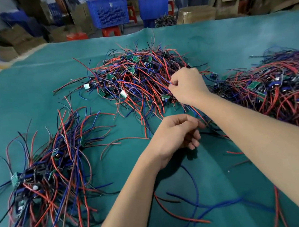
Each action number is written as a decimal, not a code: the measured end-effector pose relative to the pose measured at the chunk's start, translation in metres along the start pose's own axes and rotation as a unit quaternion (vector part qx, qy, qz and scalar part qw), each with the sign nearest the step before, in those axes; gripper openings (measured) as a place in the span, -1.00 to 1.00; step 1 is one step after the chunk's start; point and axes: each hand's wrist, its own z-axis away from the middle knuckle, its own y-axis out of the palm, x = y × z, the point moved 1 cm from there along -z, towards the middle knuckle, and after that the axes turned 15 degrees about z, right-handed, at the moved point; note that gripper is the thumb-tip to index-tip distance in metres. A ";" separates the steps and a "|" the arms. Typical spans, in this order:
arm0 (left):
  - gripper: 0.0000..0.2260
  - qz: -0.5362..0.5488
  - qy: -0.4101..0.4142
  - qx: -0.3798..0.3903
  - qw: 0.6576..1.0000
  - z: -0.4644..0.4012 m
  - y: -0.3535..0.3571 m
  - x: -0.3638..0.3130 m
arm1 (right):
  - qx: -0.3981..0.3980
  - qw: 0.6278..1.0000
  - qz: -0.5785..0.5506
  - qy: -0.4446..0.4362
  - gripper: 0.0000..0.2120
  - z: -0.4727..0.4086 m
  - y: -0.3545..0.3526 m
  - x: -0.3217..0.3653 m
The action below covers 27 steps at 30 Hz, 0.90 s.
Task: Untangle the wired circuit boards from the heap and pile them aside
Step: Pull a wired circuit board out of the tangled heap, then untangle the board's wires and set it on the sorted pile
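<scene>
Pinching a thin blue wire (162, 78), the right hand (188, 86) reaches into the central tangled heap of red, blue and black wired green circuit boards (134, 74) on the teal cloth table (51, 73); the left hand (176, 134) hovers nearer, fingers loosely curled, whether grasping anything I cannot tell. Sorted boards form a pile (42, 177) at the left.

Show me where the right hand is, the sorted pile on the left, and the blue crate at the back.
right hand (188, 86), head view, on the back of the hand.
sorted pile (47, 176), head view, on its tangled middle.
blue crate (108, 12), head view, on its slotted front wall.

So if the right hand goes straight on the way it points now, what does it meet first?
Most likely the central heap of wired boards: the right hand already pinches wires at its edge, fingers pointing left into it.
</scene>
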 end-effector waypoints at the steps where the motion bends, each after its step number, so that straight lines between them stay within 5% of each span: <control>1: -0.82 0.001 -0.001 -0.001 1.000 0.000 0.000 0.000 | -0.006 1.000 -0.015 -0.002 -0.68 0.002 -0.003 -0.003; 6: -0.84 0.043 -0.003 -0.019 0.999 -0.001 -0.002 0.001 | -0.096 0.986 -0.139 -0.001 -0.68 0.018 -0.027 -0.018; 10: -0.79 0.127 0.003 -0.046 0.991 -0.004 -0.003 -0.001 | -0.118 0.927 -0.351 0.057 -0.85 0.049 -0.049 -0.038; 13: -0.67 0.162 -0.008 -0.056 0.985 -0.006 -0.003 -0.005 | -0.135 0.930 -0.337 0.058 -0.88 0.087 -0.050 -0.049; 23: -0.73 0.101 0.013 -0.083 0.991 -0.006 -0.006 0.001 | -0.044 0.938 -0.339 -0.057 -0.91 0.154 -0.026 -0.027; 27: -0.77 0.094 0.018 -0.081 0.992 -0.004 -0.004 0.001 | 0.030 0.852 -0.519 -0.056 -0.75 0.156 -0.028 -0.025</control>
